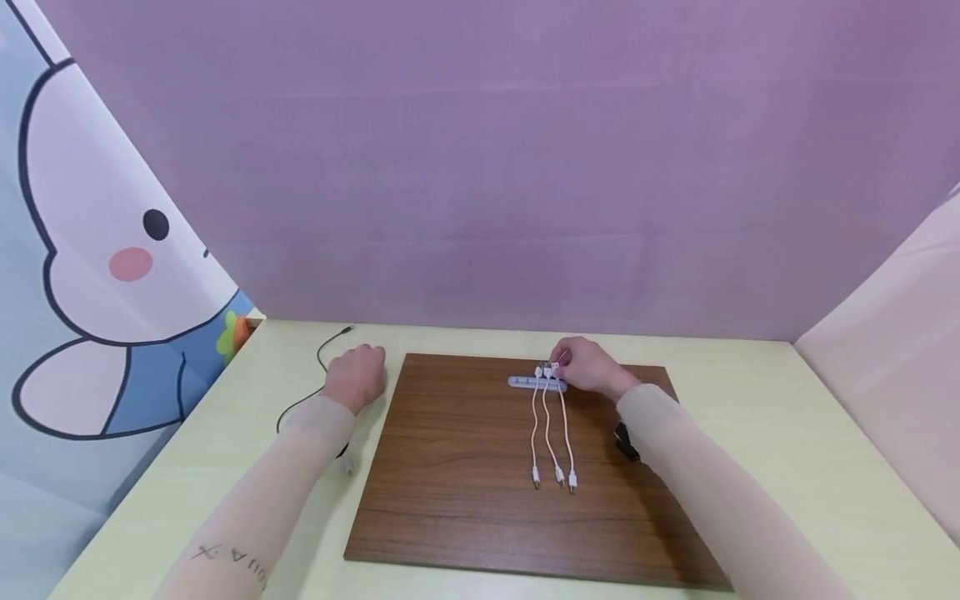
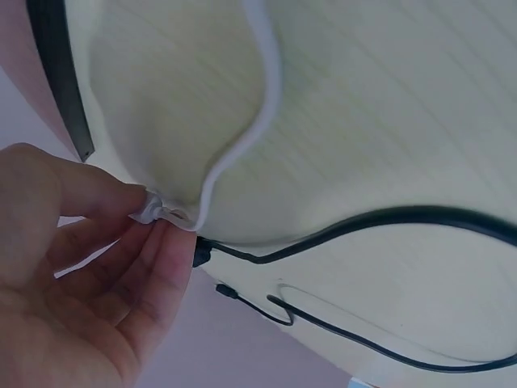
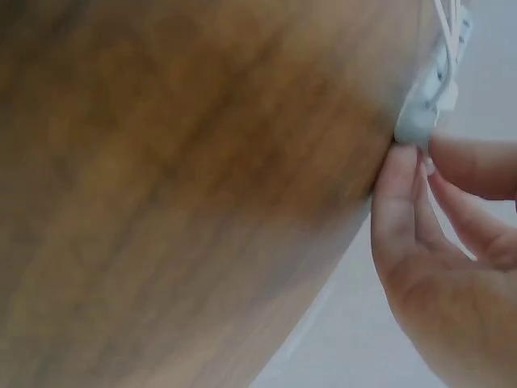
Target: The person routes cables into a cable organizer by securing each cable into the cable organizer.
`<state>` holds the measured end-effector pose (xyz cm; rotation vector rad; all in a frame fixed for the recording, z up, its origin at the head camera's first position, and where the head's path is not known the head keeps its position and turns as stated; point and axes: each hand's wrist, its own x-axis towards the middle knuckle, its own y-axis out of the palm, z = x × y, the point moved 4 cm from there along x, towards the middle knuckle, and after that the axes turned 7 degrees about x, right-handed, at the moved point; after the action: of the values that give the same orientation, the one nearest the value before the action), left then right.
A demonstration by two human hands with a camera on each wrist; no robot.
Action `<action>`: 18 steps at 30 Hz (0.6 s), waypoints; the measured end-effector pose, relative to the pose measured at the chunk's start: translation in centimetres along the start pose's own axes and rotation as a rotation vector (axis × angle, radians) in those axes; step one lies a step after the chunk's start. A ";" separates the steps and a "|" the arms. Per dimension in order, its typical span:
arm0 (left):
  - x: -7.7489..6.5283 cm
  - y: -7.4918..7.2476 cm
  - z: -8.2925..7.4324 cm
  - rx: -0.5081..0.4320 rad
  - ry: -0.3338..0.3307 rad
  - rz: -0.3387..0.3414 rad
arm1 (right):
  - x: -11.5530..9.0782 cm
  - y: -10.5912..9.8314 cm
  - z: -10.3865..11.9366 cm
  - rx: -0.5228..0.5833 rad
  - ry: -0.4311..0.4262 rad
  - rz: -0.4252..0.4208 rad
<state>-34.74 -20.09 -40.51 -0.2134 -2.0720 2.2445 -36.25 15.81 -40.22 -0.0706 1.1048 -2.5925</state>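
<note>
In the head view my left hand is over the table left of the brown board. The left wrist view shows its thumb and fingertips pinching the end of a white cable. My right hand is at the board's far edge, its thumb and fingers pinching by the plug of the rightmost white cable. That cable and two others lie across a pale blue cable holder, plugs beyond it, loose ends toward me. In the right wrist view the fingertips meet the end of the holder.
A black cable lies on the pale table by the left arm. On the board's right side a small black object is partly hidden by the right sleeve. A purple cloth hangs behind the table.
</note>
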 end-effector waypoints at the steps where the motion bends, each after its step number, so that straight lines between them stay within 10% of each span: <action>1: -0.1 0.0 0.0 -0.004 0.004 -0.003 | -0.1 0.0 0.1 -0.025 -0.008 -0.010; 18: -1.2 -3.7 -1.5 -0.201 0.074 -0.027 | -2.1 -0.1 2.0 -0.164 0.010 -0.051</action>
<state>-33.45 -18.46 -36.84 -0.2739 -2.2450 1.9811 -33.98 15.11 -38.62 -0.1245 1.3334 -2.5437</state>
